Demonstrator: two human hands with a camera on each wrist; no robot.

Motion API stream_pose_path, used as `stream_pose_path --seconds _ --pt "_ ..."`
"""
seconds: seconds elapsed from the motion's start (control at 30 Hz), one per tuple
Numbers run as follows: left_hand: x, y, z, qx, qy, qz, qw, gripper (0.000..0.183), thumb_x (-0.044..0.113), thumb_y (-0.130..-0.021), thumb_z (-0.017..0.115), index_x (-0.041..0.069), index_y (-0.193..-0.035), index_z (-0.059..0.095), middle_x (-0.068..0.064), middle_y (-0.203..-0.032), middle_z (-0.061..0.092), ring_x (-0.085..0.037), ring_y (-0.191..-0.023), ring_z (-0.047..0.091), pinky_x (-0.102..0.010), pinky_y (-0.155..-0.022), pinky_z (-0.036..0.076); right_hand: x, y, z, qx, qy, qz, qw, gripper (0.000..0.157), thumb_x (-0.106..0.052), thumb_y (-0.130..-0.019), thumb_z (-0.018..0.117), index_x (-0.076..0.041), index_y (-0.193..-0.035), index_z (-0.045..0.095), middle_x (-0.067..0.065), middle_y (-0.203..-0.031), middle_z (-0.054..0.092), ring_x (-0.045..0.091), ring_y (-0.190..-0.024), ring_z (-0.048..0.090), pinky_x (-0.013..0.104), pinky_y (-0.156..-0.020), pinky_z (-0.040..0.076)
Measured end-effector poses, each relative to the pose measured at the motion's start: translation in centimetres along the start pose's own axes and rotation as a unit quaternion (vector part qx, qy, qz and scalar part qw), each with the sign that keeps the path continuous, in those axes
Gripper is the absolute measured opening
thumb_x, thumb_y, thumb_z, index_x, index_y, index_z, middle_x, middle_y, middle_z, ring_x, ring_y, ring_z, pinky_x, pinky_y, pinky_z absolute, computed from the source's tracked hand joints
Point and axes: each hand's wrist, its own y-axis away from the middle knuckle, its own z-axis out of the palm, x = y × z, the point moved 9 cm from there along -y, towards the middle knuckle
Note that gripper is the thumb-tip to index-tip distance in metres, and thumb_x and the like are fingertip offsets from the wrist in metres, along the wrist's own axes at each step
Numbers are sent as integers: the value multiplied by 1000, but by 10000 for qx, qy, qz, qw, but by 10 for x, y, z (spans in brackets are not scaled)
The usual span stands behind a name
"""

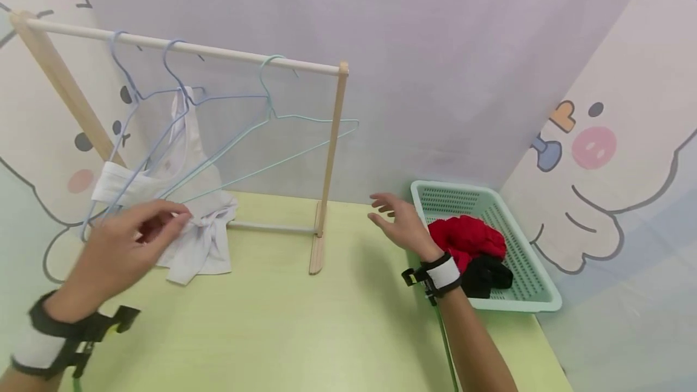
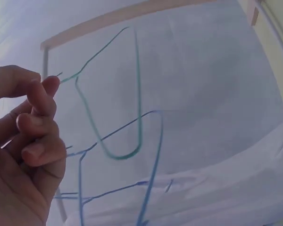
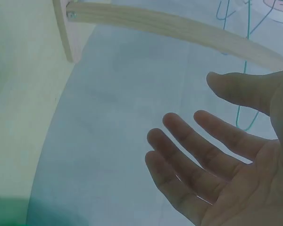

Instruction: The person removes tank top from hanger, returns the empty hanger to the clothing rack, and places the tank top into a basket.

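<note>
At lower left, the left hand (image 1: 125,250) is holding nothing, fingers loosely curled; right of centre, the right hand (image 1: 404,225) is hovering released, fingers spread. At left, the white garment (image 1: 211,247) is hanging in folds among blue hangers (image 1: 234,97), whose hooks (image 1: 165,56) are bearing on the round rail (image 1: 229,54), likely for suspension. At right, a perforated plastic basket (image 1: 523,259) is apparently keeping crumpled red cloth (image 1: 471,238) and black cloth (image 1: 481,276) together.

Hangers: 2 blue hangers (image 1: 187,100), 1 mint hanger (image 1: 271,111). Rack (image 1: 331,156): 1. Desk (image 1: 272,331): 1. White garment (image 1: 198,238): 1. Basket (image 1: 523,247): 1. Red bundle (image 1: 471,238), black bundle (image 1: 484,274): 1 each. Hands (image 1: 400,228): 2. Wrist straps (image 1: 443,274): 2.
</note>
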Motion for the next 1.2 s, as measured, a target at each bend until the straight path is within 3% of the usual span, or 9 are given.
stream_pose_path --seconds 0.2,0.37,0.5,0.57,0.67,0.73,0.8,1.0,1.2 --pt "-23 -33 -53 390 -586 -1011 9924 14 13 -89 70 4 -98 74 8 -75 62 14 -67 46 -4 -64 36 -14 -19 22 -149 -359 -103 9992 46 -23 -98 64 -6 -140 53 12 -119 63 29 -109 62 41 -90 48" --pt "-52 -61 -66 231 -1049 -2127 9712 37 34 -99 57 3 -115 70 -4 -86 58 9 -73 40 -10 -66 30 -20 -36 32 24 -567 -181 9982 49 -24 -98 64 -6 -142 50 10 -120 63 27 -110 62 39 -91 48" --pt "-70 -81 -64 224 -1084 -2146 9704 42 33 -99 54 -1 -119 68 -15 -99 64 19 -79 39 -4 -73 30 -20 -48 40 234 -687 -217 9971 53 -26 -98 65 -5 -144 48 14 -123 62 27 -112 61 35 -90 48" --pt "-78 -85 -61 58 -1101 -2188 9695 43 32 -100 52 -2 -123 66 -21 -107 65 9 -89 52 -3 -80 31 -20 -53 45 252 -774 -212 9965 55 -26 -97 65 -5 -145 47 16 -125 62 29 -114 60 33 -91 47" --pt "-92 -86 -55 -370 -1194 -2501 9601 47 33 -102 49 -2 -132 61 -26 -118 62 -25 -105 62 -24 -96 43 -21 -59 53 196 -845 -208 9960 59 -27 -97 66 -4 -146 45 15 -127 61 29 -115 60 29 -91 47" --pt "-99 -86 -50 -707 -1235 -2667 9532 51 34 -104 46 -3 -136 56 -30 -122 59 -50 -108 56 -47 -96 44 -22 -62 57 166 -888 -202 9957 60 -27 -97 66 -4 -147 44 13 -127 61 28 -115 60 28 -91 47" --pt "-104 -88 -47 -922 -1210 -2740 9496 53 36 -104 45 -4 -138 55 -32 -123 58 -55 -109 54 -63 -88 41 -22 -64 59 164 -943 -210 9952 60 -27 -96 67 -4 -147 45 11 -127 62 27 -115 60 30 -91 47" --pt "-108 -93 -43 -1237 -1387 -2655 9460 53 35 -104 44 -7 -134 57 -32 -114 61 -55 -104 56 -60 -78 44 -26 -70 64 228 -1203 -329 9919 51 -24 -96 67 -1 -139 52 13 -119 64 25 -110 62 37 -90 49" --pt "-112 -91 -37 -1569 -1477 -2717 9380 47 27 -104 46 -12 -127 59 -27 -98 68 -49 -93 62 -28 -56 42 -32 -76 71 272 -1510 -459 9871 35 -18 -98 64 -2 -129 58 11 -111 67 20 -102 65 23 -81 51"
